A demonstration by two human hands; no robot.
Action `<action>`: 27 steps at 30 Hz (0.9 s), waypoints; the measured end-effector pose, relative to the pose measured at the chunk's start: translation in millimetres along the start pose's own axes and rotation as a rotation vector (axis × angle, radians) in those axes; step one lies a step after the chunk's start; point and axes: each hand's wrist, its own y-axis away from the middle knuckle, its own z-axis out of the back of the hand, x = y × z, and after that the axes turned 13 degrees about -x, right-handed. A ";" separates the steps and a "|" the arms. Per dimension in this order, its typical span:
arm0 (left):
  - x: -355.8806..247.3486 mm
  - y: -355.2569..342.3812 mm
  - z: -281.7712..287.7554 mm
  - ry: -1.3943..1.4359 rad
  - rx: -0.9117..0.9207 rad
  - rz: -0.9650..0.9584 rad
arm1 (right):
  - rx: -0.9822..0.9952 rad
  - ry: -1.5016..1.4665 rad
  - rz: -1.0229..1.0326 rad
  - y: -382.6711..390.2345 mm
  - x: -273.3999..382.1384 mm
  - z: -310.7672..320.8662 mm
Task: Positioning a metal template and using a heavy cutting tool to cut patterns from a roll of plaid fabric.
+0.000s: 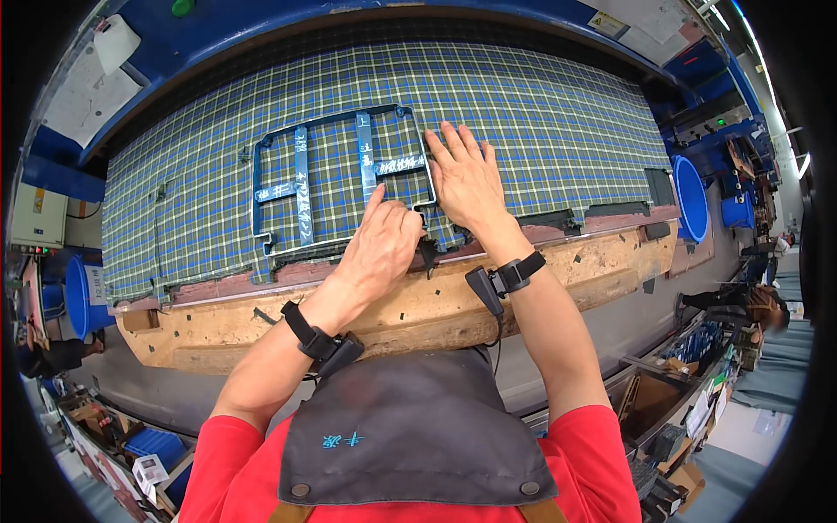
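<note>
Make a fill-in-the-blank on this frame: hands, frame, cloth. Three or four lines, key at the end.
1. The blue metal template frame lies on the ____ fabric with blue, green and white lines.
2. The right hand presses the fabric with its fingers ____.
3. The left hand rests at the frame's ____ edge, fingers curled.
4. Each wrist carries a ____ strap with a small device.

Missing words: plaid; spread flat; near; black
</note>
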 end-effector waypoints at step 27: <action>63.3 -91.7 5.4 -0.143 0.358 0.121 | 0.117 -0.469 -0.202 -25.0 35.6 38.1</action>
